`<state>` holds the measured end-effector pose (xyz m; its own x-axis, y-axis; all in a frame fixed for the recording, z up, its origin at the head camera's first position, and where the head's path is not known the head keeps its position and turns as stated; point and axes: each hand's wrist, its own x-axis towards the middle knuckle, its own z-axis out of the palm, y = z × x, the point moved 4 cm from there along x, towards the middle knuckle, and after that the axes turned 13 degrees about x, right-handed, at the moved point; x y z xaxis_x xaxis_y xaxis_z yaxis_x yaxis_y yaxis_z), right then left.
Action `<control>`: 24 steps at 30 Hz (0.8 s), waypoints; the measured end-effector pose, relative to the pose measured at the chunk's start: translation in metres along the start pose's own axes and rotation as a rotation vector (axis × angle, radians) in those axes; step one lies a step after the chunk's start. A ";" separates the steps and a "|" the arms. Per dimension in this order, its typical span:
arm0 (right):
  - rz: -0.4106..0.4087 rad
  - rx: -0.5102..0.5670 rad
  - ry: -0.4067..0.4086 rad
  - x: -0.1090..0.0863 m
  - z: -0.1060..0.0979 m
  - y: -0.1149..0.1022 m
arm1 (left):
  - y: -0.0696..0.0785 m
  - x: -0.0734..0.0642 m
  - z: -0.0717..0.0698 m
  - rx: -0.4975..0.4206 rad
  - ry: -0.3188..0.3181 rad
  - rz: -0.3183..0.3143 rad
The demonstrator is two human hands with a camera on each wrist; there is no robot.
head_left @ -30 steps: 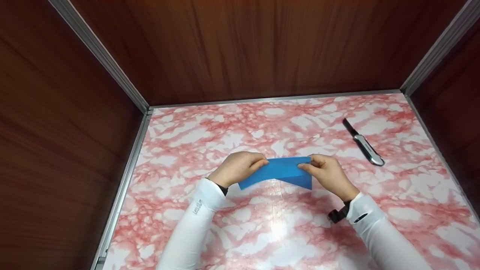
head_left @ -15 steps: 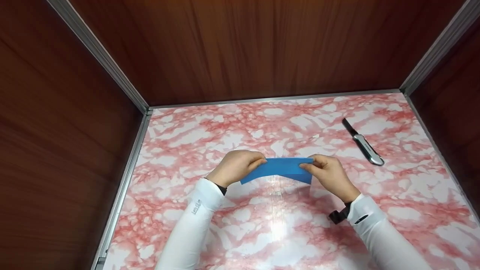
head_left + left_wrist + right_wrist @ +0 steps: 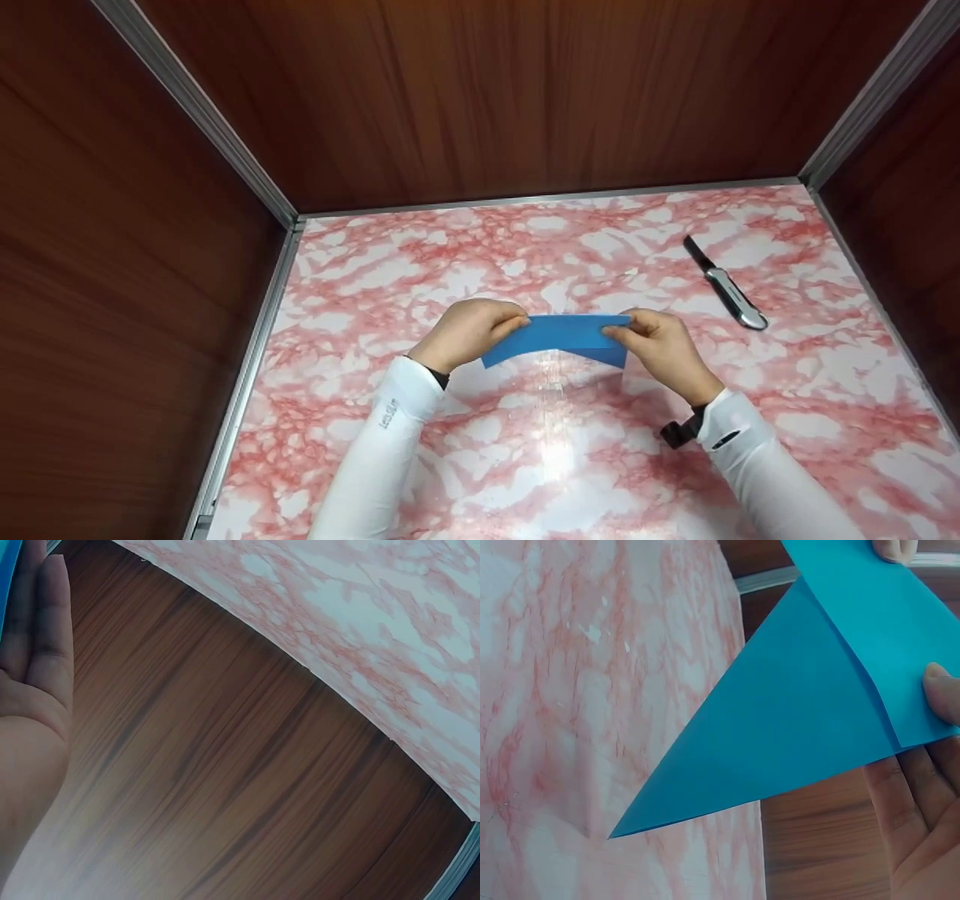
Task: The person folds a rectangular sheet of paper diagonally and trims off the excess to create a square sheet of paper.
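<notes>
A folded sheet of blue paper [image 3: 566, 331] is held above the table between both hands. My left hand [image 3: 474, 330] pinches its upper left part, thumb on the near face. At the upper right corner my right hand [image 3: 664, 349] pinches it between thumb and fingers. In the right wrist view the blue paper [image 3: 772, 720] has a folded-over band along its top, with a pointed layer hanging below. The right hand's fingers [image 3: 911, 802] lie behind the sheet there. Only part of the left hand [image 3: 37, 667] and a sliver of blue show in the left wrist view.
A utility knife [image 3: 736, 300] with a dark blade and a silver-black handle lies on the table at right. The red-and-white marbled table [image 3: 390, 277] is bounded by brown wood-grain panels [image 3: 480, 97] with metal edging.
Both hands have drifted slightly apart, stretching the visible top edge of the paper. Its lower corners appear higher than a second ago. The grip stays the same.
</notes>
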<state>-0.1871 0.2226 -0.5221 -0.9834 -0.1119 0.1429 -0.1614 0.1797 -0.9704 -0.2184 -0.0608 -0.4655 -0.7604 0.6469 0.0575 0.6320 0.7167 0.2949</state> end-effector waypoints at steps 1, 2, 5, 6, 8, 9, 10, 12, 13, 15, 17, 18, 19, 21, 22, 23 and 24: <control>0.001 -0.002 0.004 0.000 -0.001 0.000 | -0.001 0.000 0.000 -0.011 0.002 -0.003; 0.001 -0.003 0.009 0.000 -0.001 0.000 | -0.001 -0.001 -0.001 -0.026 0.005 -0.010; 0.001 -0.009 0.032 -0.001 -0.003 -0.001 | -0.005 -0.003 -0.001 -0.055 0.012 -0.028; 0.000 -0.012 0.038 -0.001 -0.004 -0.001 | -0.006 -0.003 -0.001 -0.057 0.014 -0.030; -0.002 -0.016 0.045 -0.001 -0.005 -0.001 | -0.006 -0.005 -0.003 -0.053 0.021 -0.025; -0.002 -0.017 0.046 -0.001 -0.005 -0.001 | -0.007 -0.005 -0.003 -0.049 0.024 -0.019; -0.002 -0.016 0.043 -0.001 -0.005 -0.001 | -0.007 -0.005 -0.003 -0.048 0.025 -0.014; -0.001 -0.016 0.041 -0.001 -0.005 0.000 | -0.007 -0.005 -0.004 -0.056 0.026 -0.009; -0.001 -0.017 0.041 -0.001 -0.005 0.000 | -0.008 -0.006 -0.004 -0.070 0.025 -0.015; 0.001 -0.019 0.044 -0.002 -0.006 0.000 | -0.010 -0.007 -0.004 -0.100 0.020 -0.036; 0.011 -0.030 0.048 -0.003 -0.006 -0.004 | -0.013 -0.008 -0.004 -0.121 0.020 -0.059; 0.011 -0.030 0.048 -0.003 -0.006 -0.004 | -0.014 -0.009 -0.004 -0.124 0.019 -0.066; 0.011 -0.030 0.048 -0.003 -0.007 -0.004 | -0.014 -0.010 -0.004 -0.122 0.021 -0.072; 0.015 -0.027 0.049 -0.003 -0.008 -0.004 | -0.015 -0.011 -0.005 -0.104 0.025 -0.071; 0.014 -0.027 0.048 -0.003 -0.008 -0.003 | -0.015 -0.011 -0.005 -0.094 0.029 -0.067; 0.010 -0.024 0.047 -0.003 -0.008 -0.003 | -0.015 -0.010 -0.005 -0.089 0.029 -0.063; 0.010 -0.022 0.049 -0.002 -0.009 0.001 | -0.015 -0.010 -0.006 -0.090 0.028 -0.063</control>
<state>-0.1859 0.2318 -0.5220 -0.9877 -0.0623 0.1432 -0.1530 0.2023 -0.9673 -0.2207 -0.0796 -0.4652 -0.8027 0.5932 0.0621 0.5679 0.7283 0.3836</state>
